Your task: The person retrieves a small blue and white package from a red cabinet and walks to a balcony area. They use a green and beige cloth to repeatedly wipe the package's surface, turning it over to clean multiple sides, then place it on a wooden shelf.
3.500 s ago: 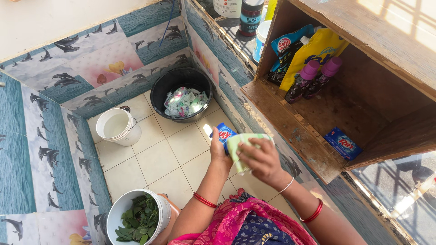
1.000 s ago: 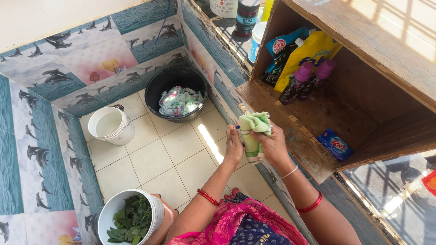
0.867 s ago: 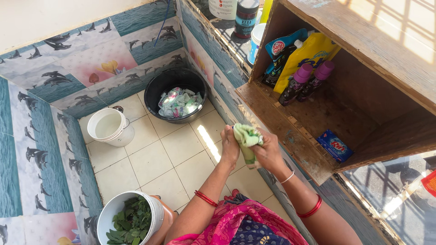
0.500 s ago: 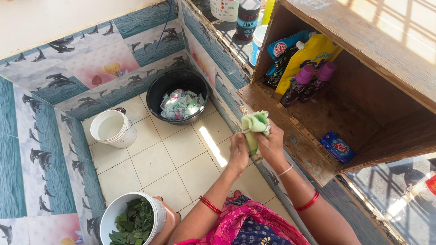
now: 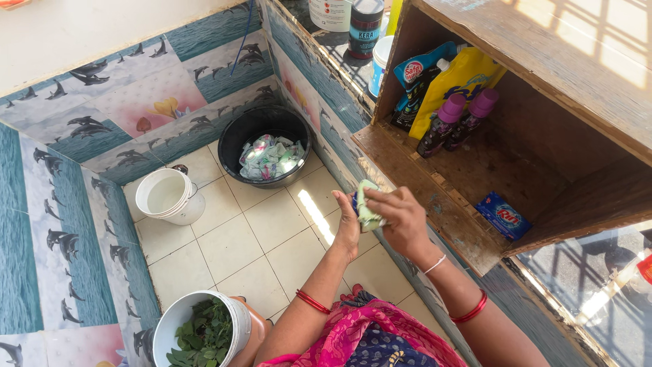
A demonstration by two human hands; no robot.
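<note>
My left hand (image 5: pixel 348 228) and my right hand (image 5: pixel 401 219) meet in front of me above the tiled floor. Between them is a light green cloth (image 5: pixel 367 212), bunched small and pressed against a blue packet (image 5: pixel 356 202) that is mostly hidden. The right hand's fingers curl over the cloth; the left palm backs the packet. Both wrists wear red bangles. The hands hover just left of the front edge of a wooden cabinet (image 5: pixel 435 197).
The cabinet holds two purple-capped bottles (image 5: pixel 445 124), a yellow pouch (image 5: pixel 460 78), a blue pouch (image 5: pixel 419 75) and a blue soap packet (image 5: pixel 502 215). On the floor stand a black tub of wet clothes (image 5: pixel 266 144), a white bucket (image 5: pixel 168 196) and a white bucket of green leaves (image 5: pixel 200 333).
The green cloth hung long between my hands earlier; now it is bunched small and my right hand has slid down over it. Both hands sit slightly lower.
</note>
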